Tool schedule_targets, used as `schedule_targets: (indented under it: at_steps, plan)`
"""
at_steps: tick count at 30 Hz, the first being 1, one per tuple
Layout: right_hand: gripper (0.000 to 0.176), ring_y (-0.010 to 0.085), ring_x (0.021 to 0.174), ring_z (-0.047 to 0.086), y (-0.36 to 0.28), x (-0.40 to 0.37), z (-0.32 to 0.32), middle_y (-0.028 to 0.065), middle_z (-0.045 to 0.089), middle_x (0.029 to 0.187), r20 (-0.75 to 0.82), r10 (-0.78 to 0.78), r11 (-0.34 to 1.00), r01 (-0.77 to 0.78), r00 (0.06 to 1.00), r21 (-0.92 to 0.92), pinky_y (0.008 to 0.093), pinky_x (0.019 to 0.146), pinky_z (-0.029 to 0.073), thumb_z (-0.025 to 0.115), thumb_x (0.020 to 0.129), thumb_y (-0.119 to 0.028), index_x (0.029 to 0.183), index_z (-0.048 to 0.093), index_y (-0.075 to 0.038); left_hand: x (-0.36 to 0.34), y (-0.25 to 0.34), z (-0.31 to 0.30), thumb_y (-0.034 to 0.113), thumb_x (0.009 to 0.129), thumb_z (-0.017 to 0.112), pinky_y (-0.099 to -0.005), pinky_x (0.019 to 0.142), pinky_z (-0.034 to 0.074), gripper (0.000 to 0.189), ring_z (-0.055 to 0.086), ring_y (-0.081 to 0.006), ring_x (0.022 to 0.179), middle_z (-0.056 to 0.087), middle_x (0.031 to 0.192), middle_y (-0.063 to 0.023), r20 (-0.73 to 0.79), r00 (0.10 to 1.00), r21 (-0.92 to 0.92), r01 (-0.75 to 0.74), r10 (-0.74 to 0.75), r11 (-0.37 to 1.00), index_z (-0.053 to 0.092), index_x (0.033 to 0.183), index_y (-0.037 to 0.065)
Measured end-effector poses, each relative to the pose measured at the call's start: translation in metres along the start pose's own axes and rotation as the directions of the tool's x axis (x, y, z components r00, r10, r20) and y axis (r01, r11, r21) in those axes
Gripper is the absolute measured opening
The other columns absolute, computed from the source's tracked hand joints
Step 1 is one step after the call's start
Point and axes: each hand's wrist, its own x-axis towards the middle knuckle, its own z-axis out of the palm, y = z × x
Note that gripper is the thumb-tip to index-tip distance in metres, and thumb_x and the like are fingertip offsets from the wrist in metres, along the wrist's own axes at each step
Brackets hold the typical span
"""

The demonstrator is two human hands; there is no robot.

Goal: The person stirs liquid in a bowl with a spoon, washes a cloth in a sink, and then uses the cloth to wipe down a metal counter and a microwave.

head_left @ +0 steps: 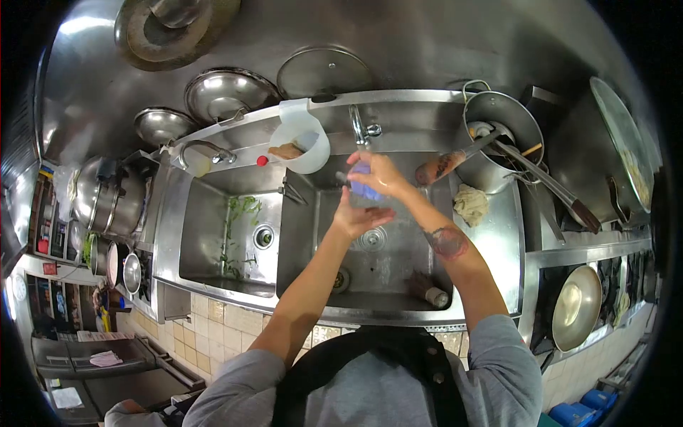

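Observation:
Over the right basin [324,235] of a steel double sink, my right hand [383,174] has its fingers closed round a small purple, partly see-through item [364,183]; its exact kind I cannot tell. The faucet [359,128] is just beyond this hand, its spout end close over my fingers. Just below the purple item is my left hand [356,217], palm up with its fingers spread and its thumb pointing up beside the item. A drain strainer [372,239] shows beneath my hands, and a brush-like tool [429,290] lies in the basin's near right corner.
Green leaf scraps [242,206] lie in the left basin. A white plastic container [313,153] and a red cap [262,161] stand behind. On the right are a pot [491,167] with long-handled tools, a crumpled cloth [471,205] and a frying pan [578,309]. Lids lean against the wall.

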Motion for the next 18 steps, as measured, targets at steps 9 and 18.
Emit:
schedule_targets:
  at_steps: [9,18]
  plan:
    - [0.035,0.0250,0.082,0.063,0.003,0.006,-0.006,0.0145,0.065,0.092,-0.060,0.080,0.979,-0.067,0.995,0.190,0.0350,0.074,0.048,0.067,0.078,-0.031,0.094,0.064,0.000,-0.005,0.011,0.020,0.069,0.081,0.042,-0.0553,0.098,0.040,0.078,0.047,-0.0326,0.121,0.043,0.136,-0.0121,0.482,0.861,0.402,-0.382,0.162,0.832,0.035,0.137,0.015]
    - [0.040,0.0394,0.099,0.056,0.094,0.076,-0.023,0.0229,0.060,0.107,-0.239,0.126,0.921,-0.203,0.963,-0.331,0.0436,0.090,0.043,0.060,0.083,-0.030,0.110,0.058,0.001,0.023,0.017,0.038,0.016,0.084,0.063,-0.0501,0.092,0.050,0.043,0.053,-0.0425,0.109,0.051,0.119,-0.0223,0.257,0.958,0.021,-0.140,0.130,0.990,0.045,0.120,0.002]
